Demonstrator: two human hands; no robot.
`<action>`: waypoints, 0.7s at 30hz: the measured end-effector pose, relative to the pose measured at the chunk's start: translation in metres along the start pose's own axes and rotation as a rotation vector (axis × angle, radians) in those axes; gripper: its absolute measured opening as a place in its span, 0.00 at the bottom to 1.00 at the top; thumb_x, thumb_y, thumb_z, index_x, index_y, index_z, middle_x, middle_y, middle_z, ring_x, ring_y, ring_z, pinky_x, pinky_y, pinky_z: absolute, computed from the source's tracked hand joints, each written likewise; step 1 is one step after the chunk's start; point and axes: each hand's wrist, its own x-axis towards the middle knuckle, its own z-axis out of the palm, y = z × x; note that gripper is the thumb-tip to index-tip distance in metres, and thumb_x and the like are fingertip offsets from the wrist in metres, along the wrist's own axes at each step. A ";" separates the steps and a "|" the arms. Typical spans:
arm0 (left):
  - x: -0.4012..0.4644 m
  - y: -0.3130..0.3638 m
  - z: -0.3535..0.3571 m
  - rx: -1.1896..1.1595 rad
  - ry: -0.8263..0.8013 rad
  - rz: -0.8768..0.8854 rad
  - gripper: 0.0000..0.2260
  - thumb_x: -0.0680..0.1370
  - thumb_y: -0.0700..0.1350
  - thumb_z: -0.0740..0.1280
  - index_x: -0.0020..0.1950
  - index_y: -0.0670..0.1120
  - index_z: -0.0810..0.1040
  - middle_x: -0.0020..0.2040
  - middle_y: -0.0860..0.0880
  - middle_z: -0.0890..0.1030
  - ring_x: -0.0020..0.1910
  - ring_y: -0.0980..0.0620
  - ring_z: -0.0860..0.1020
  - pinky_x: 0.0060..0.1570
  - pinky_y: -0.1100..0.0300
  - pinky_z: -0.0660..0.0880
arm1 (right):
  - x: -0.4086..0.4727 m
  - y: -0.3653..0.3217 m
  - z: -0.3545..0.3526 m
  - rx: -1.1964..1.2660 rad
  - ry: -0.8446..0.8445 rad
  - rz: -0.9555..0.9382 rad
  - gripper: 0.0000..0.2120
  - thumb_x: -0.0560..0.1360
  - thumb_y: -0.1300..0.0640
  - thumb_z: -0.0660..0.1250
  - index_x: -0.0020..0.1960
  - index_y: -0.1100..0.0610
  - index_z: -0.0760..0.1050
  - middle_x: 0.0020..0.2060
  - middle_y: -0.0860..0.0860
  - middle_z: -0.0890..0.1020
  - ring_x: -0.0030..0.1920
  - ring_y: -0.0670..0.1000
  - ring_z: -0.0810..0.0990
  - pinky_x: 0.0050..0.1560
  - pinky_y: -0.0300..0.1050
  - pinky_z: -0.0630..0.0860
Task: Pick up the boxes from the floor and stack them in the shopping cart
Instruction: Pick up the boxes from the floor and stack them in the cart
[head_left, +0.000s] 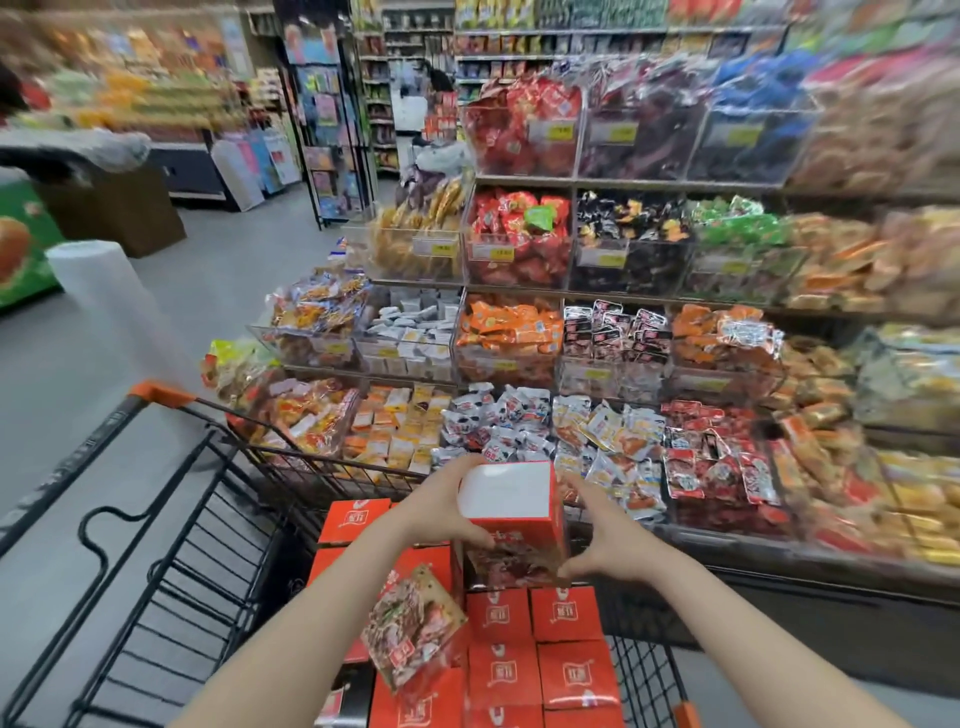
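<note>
Both hands, left hand (447, 506) and right hand (605, 545), clasp a red snack box (511, 519) over stacked boxes (535, 654) in the shopping cart (171, 519); it should be lowered level, edges aligned.

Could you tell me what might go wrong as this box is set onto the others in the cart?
The box is held between the left hand and right hand by its sides only, so it could slip. A tilted box leans on the stacked boxes and may topple if bumped.
</note>
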 end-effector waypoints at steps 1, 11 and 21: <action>0.000 0.001 -0.001 -0.023 0.001 -0.007 0.44 0.66 0.49 0.79 0.75 0.51 0.56 0.70 0.53 0.63 0.66 0.52 0.64 0.61 0.59 0.65 | 0.000 0.001 -0.003 0.002 -0.020 0.004 0.53 0.60 0.50 0.80 0.76 0.49 0.52 0.73 0.46 0.61 0.73 0.48 0.60 0.72 0.46 0.60; 0.015 0.013 -0.009 0.124 -0.032 0.032 0.52 0.63 0.60 0.78 0.77 0.53 0.51 0.77 0.52 0.53 0.76 0.49 0.52 0.73 0.45 0.58 | 0.017 -0.020 -0.026 -0.196 0.009 -0.059 0.47 0.62 0.52 0.74 0.75 0.50 0.53 0.71 0.49 0.62 0.63 0.51 0.71 0.52 0.41 0.69; 0.031 0.004 0.031 0.162 -0.002 0.069 0.48 0.60 0.57 0.80 0.72 0.48 0.60 0.67 0.50 0.67 0.67 0.50 0.66 0.68 0.55 0.64 | 0.026 -0.028 -0.028 -0.030 -0.018 -0.130 0.52 0.62 0.46 0.79 0.75 0.47 0.51 0.69 0.43 0.61 0.69 0.44 0.62 0.68 0.43 0.63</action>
